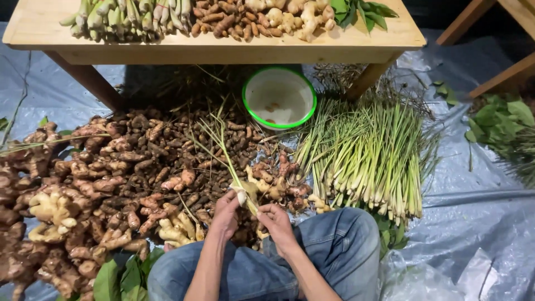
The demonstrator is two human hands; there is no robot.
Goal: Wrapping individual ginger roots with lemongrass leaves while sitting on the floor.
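My left hand (225, 213) and my right hand (275, 219) both grip the pale bulb end of a lemongrass stalk (225, 150), just above my knees in blue jeans (334, 245). The stalk's thin green leaves run up and to the left over a big heap of brown roots (139, 161). A large pile of lemongrass stalks (368, 156) lies to the right of my hands, bulb ends toward me.
Pale ginger pieces (53, 209) lie at the left of the heap. A white bowl with a green rim (280, 97) sits under a wooden table (223, 47) loaded with lemongrass, roots and leaves. Green leaves (501, 120) lie at right. A grey tarp (479, 212) covers the floor.
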